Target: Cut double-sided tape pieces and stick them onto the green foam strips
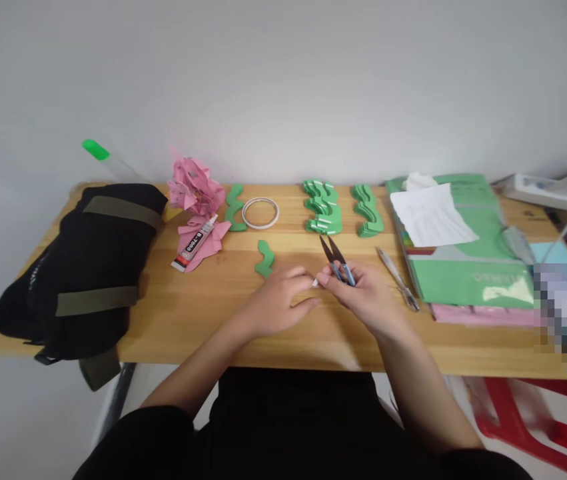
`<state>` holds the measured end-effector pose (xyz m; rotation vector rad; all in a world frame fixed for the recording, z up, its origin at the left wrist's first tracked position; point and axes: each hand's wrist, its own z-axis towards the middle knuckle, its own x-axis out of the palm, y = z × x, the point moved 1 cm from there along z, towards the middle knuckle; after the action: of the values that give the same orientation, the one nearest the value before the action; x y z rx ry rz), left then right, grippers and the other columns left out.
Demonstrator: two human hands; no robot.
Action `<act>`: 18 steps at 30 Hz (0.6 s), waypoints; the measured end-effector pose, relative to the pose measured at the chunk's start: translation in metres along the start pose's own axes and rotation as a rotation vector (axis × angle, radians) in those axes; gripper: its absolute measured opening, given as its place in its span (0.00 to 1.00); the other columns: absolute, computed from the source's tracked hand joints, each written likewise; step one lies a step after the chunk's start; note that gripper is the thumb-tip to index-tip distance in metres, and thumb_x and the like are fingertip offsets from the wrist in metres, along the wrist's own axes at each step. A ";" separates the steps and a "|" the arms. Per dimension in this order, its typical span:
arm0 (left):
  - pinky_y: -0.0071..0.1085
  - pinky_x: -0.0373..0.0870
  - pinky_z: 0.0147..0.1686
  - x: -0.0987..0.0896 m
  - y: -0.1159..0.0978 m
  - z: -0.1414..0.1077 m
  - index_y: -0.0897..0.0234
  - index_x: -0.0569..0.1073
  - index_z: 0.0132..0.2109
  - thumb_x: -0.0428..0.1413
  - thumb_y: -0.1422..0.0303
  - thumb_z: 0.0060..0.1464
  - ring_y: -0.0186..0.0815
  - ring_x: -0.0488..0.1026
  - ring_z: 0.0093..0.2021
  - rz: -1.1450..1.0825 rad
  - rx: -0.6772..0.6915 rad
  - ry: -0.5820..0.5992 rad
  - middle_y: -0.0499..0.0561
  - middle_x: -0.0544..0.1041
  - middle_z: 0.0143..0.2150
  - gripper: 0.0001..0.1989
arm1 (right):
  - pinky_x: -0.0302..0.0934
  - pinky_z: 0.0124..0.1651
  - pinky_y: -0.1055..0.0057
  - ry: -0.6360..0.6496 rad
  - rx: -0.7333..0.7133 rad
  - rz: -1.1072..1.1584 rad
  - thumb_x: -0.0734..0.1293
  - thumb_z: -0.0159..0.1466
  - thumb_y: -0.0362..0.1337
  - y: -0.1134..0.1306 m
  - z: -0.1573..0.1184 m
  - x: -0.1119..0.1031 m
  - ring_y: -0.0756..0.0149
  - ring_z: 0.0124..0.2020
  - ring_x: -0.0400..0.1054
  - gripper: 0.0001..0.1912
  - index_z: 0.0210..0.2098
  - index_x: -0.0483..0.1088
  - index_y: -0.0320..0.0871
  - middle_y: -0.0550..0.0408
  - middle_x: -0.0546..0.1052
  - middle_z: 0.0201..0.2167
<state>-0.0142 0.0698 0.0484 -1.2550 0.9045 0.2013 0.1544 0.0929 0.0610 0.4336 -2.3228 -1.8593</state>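
Observation:
My right hand (366,297) is closed around a pair of small blue-handled scissors (336,257), their dark blades pointing away from me. At the tips of its thumb and finger shows a small white piece (315,283), too small to make out clearly. My left hand (278,300) reaches in from the left, fingertips close to that white piece and thumb held apart below. Whether the left fingers touch it is hard to see. Just beyond the left hand lies a single wavy green piece (264,259). A roll of white tape (260,213) rests flat farther back.
Green wavy pieces stand in a white-striped stack (322,208) and a plain stack (368,211). Left are crumpled pink paper (196,187), a glue tube (194,245) and a black bag (83,267). Right are a craft knife (397,279), green packet (468,280) and white paper (433,217).

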 end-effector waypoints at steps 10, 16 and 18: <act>0.31 0.70 0.41 -0.016 -0.017 0.002 0.64 0.75 0.35 0.53 0.71 0.59 0.34 0.75 0.37 -0.277 -0.074 -0.224 0.49 0.79 0.35 0.07 | 0.58 0.30 0.72 0.024 -0.202 -0.350 0.67 0.61 0.44 0.028 -0.025 -0.019 0.68 0.24 0.63 0.12 0.25 0.72 0.44 0.59 0.71 0.20; 0.33 0.68 0.41 -0.022 -0.034 0.004 0.63 0.75 0.32 0.55 0.73 0.57 0.34 0.75 0.36 -0.167 0.017 -0.202 0.48 0.79 0.32 0.06 | 0.59 0.32 0.69 0.073 -0.232 -0.474 0.63 0.64 0.43 0.029 -0.031 -0.020 0.64 0.28 0.68 0.11 0.31 0.73 0.44 0.54 0.77 0.26; 0.33 0.68 0.41 -0.021 -0.034 0.005 0.63 0.74 0.32 0.55 0.73 0.56 0.34 0.75 0.36 -0.167 0.015 -0.202 0.47 0.79 0.32 0.06 | 0.60 0.33 0.69 0.066 -0.235 -0.472 0.63 0.64 0.43 0.029 -0.032 -0.020 0.63 0.28 0.68 0.11 0.31 0.73 0.45 0.54 0.77 0.26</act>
<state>-0.0050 0.0693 0.0877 -1.2648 0.6233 0.1845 0.1787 0.0752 0.0978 1.0643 -2.0481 -2.2390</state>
